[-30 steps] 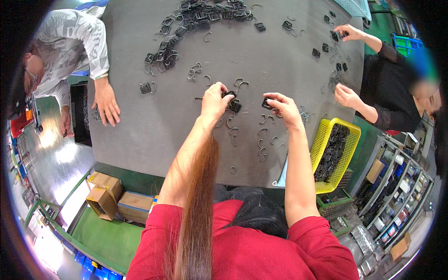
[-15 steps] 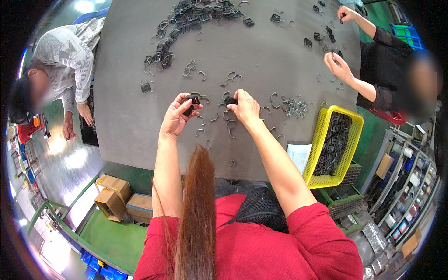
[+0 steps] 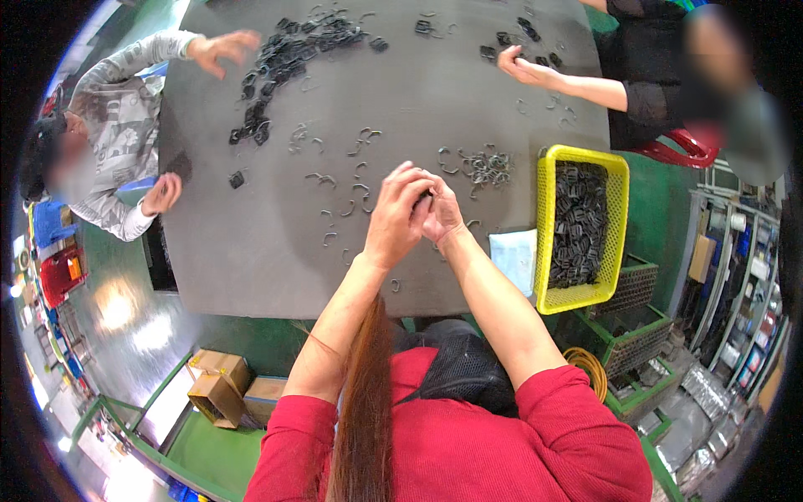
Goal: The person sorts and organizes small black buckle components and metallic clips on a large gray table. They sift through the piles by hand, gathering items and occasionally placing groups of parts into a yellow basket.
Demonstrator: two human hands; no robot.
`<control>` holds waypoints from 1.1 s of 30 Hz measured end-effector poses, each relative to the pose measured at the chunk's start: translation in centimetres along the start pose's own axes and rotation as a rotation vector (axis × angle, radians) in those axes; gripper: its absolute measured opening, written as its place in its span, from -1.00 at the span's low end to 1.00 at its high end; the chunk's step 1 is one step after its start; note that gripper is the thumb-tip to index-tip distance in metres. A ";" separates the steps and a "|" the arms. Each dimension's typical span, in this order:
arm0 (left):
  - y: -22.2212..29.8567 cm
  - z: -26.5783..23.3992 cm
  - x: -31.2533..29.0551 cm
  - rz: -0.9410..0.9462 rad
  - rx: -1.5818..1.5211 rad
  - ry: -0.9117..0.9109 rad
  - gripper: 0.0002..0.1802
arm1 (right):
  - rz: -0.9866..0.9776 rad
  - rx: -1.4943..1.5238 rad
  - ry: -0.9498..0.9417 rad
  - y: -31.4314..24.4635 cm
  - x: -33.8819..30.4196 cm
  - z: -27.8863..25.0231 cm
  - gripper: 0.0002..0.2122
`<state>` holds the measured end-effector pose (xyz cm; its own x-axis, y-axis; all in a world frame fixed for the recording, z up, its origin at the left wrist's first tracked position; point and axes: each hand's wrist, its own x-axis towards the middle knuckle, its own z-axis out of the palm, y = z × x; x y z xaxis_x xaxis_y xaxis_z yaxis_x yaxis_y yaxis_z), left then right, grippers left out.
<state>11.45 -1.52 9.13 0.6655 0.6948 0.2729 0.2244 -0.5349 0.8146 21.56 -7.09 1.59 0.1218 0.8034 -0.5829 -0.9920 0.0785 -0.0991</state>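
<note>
My hands meet above the grey table (image 3: 234,268), in front of my body. My left hand (image 3: 393,216) curls its fingers over toward the right palm. Closed around the same spot, my right hand (image 3: 443,217) has its fingers partly hidden behind the left. Between them shows a sliver of a small black buckle-like part (image 3: 427,196); whether there are more inside cannot be seen. Loose bent metal hooks (image 3: 361,191) lie just left of my hands. A tangled heap of similar hooks (image 3: 489,169) sits to the right.
A yellow basket (image 3: 544,226) full of black buckle-like parts stands at the table's right, beside a pale blue cloth (image 3: 512,258). Black parts (image 3: 305,42) are piled at the far left. Co-workers' hands reach in from the left (image 3: 224,52) and right (image 3: 529,70).
My hands have come together from apart, the left moving right to the other with its black part. My view has shifted. The left co-worker's hands have risen to the table.
</note>
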 end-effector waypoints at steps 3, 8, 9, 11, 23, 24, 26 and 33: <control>-0.4 1.2 -2.2 -0.002 0.101 0.097 -0.51 | 0.073 0.043 0.001 -4.2 -3.7 -1.9 -0.87; -3.3 7.9 -10.0 0.001 0.302 -0.341 -0.27 | -0.260 -0.203 0.095 -14.1 -14.7 -4.2 -0.87; -3.0 9.3 -10.1 0.052 0.327 -0.459 -0.25 | -0.353 -0.229 0.203 -15.5 -16.9 -5.1 -0.87; -2.3 12.6 -9.2 0.178 0.391 -0.578 -0.24 | -0.515 -0.329 0.401 -17.6 -21.1 -6.5 -0.88; -6.6 15.6 -3.3 0.086 0.660 -0.370 -0.40 | -1.154 -2.153 0.377 -14.1 -10.0 -1.0 -0.65; -6.6 14.7 -3.2 0.048 0.707 -0.379 -0.40 | -1.148 -2.080 0.321 -13.0 -7.0 -1.3 -0.62; -6.8 12.9 -3.7 0.053 0.750 -0.383 -0.38 | -1.113 -1.960 0.456 -12.4 -1.5 -2.0 -0.51; -5.1 9.1 -10.5 0.192 0.583 -0.613 -0.19 | -0.774 -1.755 1.256 -16.6 5.9 -4.6 -0.36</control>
<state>9.80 -10.51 -2.53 0.9578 0.2755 -0.0816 0.2865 -0.8941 0.3441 38.88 -6.36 -3.98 0.9796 0.1869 -0.0735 0.1369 -0.8890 -0.4369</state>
